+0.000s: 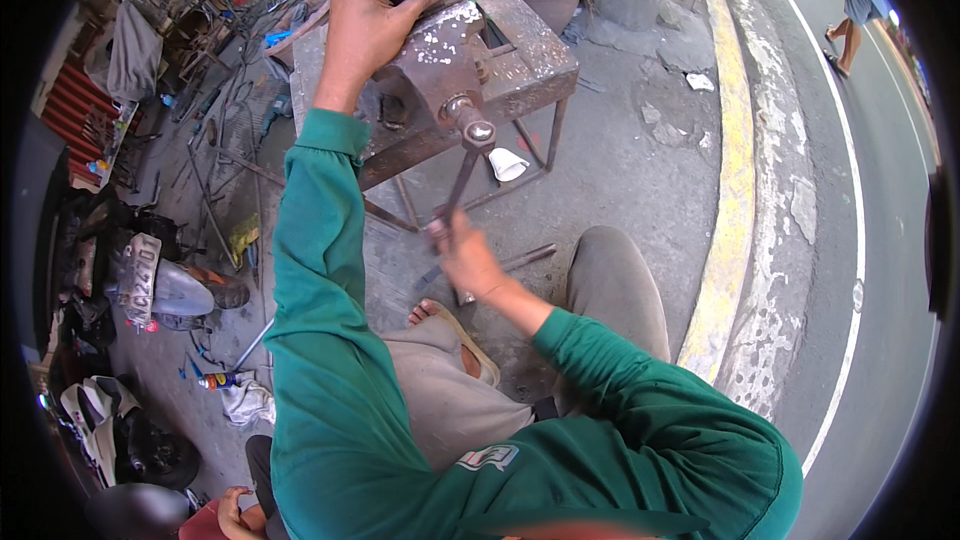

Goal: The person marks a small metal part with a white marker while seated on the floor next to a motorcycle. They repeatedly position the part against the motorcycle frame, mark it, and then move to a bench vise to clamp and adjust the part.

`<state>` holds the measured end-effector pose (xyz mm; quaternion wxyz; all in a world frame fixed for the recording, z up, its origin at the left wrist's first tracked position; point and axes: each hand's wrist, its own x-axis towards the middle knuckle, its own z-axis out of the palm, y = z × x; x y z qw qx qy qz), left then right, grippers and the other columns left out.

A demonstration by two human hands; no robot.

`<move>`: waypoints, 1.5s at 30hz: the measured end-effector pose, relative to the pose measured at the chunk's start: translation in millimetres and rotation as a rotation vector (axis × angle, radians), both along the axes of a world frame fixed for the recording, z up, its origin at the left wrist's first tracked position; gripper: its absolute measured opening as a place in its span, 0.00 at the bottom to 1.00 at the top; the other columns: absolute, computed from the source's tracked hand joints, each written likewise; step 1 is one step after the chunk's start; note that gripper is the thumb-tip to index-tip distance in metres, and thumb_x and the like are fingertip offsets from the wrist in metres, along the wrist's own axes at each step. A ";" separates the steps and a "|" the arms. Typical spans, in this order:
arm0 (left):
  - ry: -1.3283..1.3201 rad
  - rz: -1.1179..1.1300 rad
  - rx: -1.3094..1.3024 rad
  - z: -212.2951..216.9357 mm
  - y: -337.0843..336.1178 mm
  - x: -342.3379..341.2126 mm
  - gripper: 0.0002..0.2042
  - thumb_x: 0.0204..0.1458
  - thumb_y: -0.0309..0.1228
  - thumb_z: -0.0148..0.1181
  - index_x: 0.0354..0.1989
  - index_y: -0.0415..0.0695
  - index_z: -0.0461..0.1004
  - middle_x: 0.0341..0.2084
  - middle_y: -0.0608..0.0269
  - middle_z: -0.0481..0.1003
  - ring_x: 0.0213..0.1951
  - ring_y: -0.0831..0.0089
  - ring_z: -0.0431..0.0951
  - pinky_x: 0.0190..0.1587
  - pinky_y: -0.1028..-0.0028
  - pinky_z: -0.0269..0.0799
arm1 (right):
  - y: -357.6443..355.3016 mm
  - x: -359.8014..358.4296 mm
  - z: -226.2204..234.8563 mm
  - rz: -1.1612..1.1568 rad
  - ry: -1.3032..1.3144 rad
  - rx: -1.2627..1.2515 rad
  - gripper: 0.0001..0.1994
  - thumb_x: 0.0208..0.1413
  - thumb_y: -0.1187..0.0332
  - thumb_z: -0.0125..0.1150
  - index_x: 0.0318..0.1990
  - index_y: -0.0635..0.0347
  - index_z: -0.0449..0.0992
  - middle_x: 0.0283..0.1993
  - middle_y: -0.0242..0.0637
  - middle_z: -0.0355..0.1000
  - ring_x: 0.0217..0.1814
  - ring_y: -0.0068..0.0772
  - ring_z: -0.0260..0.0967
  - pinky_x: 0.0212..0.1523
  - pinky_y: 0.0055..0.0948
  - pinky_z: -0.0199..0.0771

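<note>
A worn bench vise (432, 58), brown with white paint flecks, is mounted on a rusty metal stand (540, 65) in front of me. My left hand (378, 18) rests at the top of its jaws, thumb and fingers drawn together; what they pinch there is mostly hidden. Below the screw end, my right hand (468, 255) is closed round the lower end of the vise handle (461, 180), a steel bar slanting down from the screw. That hand is slightly blurred. Beneath it, a hammer-like tool (525, 258) lies on the ground near my sandalled foot.
A white cup-shaped piece (508, 165) lies under the stand. Behind stands a potted plant (545, 0). Tools and metal scraps litter the ground at left, near a motorcycle (175, 290). At right runs a yellow curb (735, 160) beside a road, where a person (855, 5) walks.
</note>
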<state>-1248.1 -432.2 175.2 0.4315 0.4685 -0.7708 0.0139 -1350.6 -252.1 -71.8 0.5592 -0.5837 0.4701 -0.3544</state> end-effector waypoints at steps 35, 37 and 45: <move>0.044 -0.082 0.076 0.3 -0.8 7.5 0.18 0.53 0.44 0.73 0.40 0.41 0.87 0.29 0.62 0.85 0.32 0.79 0.81 0.39 0.74 0.76 | 32.3 42.6 67.8 -0.017 -0.767 0.243 0.24 0.76 0.57 0.44 0.68 0.67 0.61 0.56 0.45 0.73 0.59 0.37 0.75 0.59 0.40 0.82; 0.012 -0.091 0.071 3.6 -1.5 9.4 0.18 0.54 0.45 0.73 0.40 0.41 0.87 0.29 0.62 0.85 0.31 0.79 0.81 0.39 0.74 0.76 | 36.5 42.5 84.6 0.046 -0.867 0.255 0.24 0.76 0.59 0.45 0.67 0.70 0.60 0.56 0.47 0.72 0.60 0.40 0.75 0.60 0.39 0.81; -0.032 -0.136 0.197 5.1 -7.0 22.0 0.20 0.57 0.47 0.69 0.44 0.41 0.86 0.34 0.63 0.84 0.36 0.77 0.80 0.44 0.74 0.75 | 21.7 28.0 114.3 0.159 -0.863 0.377 0.23 0.76 0.59 0.45 0.64 0.72 0.59 0.59 0.52 0.72 0.59 0.41 0.75 0.59 0.38 0.82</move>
